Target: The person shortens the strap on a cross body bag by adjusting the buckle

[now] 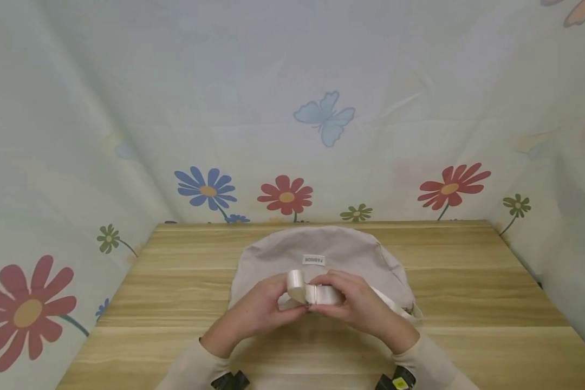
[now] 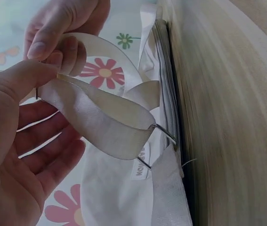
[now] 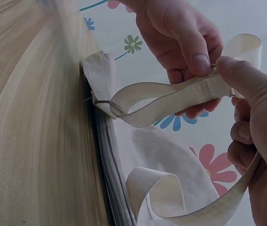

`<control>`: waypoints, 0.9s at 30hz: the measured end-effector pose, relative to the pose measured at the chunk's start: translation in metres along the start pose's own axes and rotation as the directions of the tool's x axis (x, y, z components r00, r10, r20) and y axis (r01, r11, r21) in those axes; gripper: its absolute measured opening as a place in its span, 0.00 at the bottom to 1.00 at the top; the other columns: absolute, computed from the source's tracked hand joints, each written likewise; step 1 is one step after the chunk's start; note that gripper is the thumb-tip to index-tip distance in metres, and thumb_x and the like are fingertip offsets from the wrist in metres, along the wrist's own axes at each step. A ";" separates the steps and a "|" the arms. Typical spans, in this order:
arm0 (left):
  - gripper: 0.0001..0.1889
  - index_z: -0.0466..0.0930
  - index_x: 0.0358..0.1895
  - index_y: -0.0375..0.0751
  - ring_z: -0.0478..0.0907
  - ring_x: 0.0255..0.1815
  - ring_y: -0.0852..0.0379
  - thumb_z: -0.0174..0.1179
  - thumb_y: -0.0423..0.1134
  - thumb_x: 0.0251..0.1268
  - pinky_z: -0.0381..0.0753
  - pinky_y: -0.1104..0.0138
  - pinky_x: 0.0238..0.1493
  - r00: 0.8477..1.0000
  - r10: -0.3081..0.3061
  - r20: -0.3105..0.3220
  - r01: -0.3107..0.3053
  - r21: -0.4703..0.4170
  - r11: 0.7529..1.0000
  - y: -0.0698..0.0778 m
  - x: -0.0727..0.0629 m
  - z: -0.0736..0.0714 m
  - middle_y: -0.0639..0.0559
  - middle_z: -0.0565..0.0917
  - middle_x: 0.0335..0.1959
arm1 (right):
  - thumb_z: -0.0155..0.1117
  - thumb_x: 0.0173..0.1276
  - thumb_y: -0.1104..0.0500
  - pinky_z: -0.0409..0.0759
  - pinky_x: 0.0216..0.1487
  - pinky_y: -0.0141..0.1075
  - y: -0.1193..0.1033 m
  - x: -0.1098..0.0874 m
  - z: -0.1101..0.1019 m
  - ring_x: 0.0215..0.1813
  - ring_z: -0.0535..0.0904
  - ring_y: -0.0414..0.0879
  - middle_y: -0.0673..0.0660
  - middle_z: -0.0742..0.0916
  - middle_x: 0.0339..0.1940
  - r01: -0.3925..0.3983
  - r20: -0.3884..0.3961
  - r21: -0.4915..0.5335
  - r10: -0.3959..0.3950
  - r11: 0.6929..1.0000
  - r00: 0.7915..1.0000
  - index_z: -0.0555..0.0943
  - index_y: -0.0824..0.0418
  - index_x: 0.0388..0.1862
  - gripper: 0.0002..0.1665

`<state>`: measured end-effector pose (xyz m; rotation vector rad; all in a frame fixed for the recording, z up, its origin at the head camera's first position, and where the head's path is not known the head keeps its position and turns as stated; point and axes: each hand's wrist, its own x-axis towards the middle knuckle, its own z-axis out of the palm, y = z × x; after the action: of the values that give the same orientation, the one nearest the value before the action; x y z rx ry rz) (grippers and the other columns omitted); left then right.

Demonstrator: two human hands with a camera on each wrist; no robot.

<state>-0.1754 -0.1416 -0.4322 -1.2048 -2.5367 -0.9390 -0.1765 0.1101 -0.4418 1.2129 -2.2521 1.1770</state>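
A pale fabric bag [image 1: 268, 257] lies on the table with its white label [image 1: 314, 260] facing up. Above its near edge, my left hand [image 1: 267, 304] pinches the cream webbing strap [image 2: 100, 125] between thumb and fingers, beside a thin slider buckle [image 1: 315, 294]. From the other side my right hand [image 1: 358, 303] grips the strap close to the same buckle. The left wrist view shows the strap looped through a metal ring [image 2: 164, 134] at the bag's end. A short strap loop [image 3: 246, 47] stands up between the hands, while a longer length [image 3: 218, 207] trails from my right hand.
The wooden table [image 1: 185, 271] extends to both sides of the bag. A white cloth backdrop [image 1: 253, 108] printed with flowers and butterflies rises behind it and along the sides. The bag's zipper edge [image 3: 112, 174] runs along the tabletop.
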 end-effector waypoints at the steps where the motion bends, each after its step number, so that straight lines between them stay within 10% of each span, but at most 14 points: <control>1: 0.19 0.84 0.57 0.45 0.86 0.55 0.59 0.77 0.39 0.66 0.87 0.61 0.59 1.000 0.015 -0.013 -0.015 0.001 1.000 0.000 0.000 0.000 0.54 0.90 0.54 | 0.86 0.59 0.62 0.86 0.47 0.35 0.000 0.000 0.000 0.47 0.85 0.40 0.52 0.92 0.48 -0.002 -0.007 -0.001 0.002 1.000 1.000 0.86 0.57 0.54 0.25; 14: 0.16 0.86 0.51 0.46 0.84 0.49 0.61 0.78 0.37 0.62 0.86 0.66 0.55 0.984 0.160 -0.076 -0.153 0.089 0.984 -0.005 0.000 0.000 0.56 0.88 0.48 | 0.86 0.59 0.62 0.88 0.50 0.38 0.001 0.001 -0.003 0.51 0.88 0.43 0.55 0.93 0.51 -0.005 0.042 -0.016 0.006 1.000 0.999 0.88 0.61 0.57 0.27; 27: 0.14 0.84 0.46 0.46 0.81 0.42 0.63 0.79 0.37 0.60 0.83 0.70 0.48 0.982 0.178 -0.065 -0.168 0.141 0.976 -0.006 0.000 0.000 0.58 0.85 0.42 | 0.87 0.56 0.62 0.81 0.41 0.26 0.007 -0.002 -0.003 0.40 0.81 0.35 0.51 0.92 0.41 0.050 0.021 -0.020 -0.050 0.999 0.999 0.89 0.60 0.52 0.24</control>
<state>-0.1795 -0.1448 -0.4347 -1.2977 -2.3489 -0.7467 -0.1812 0.1156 -0.4445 1.2717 -2.2294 1.1254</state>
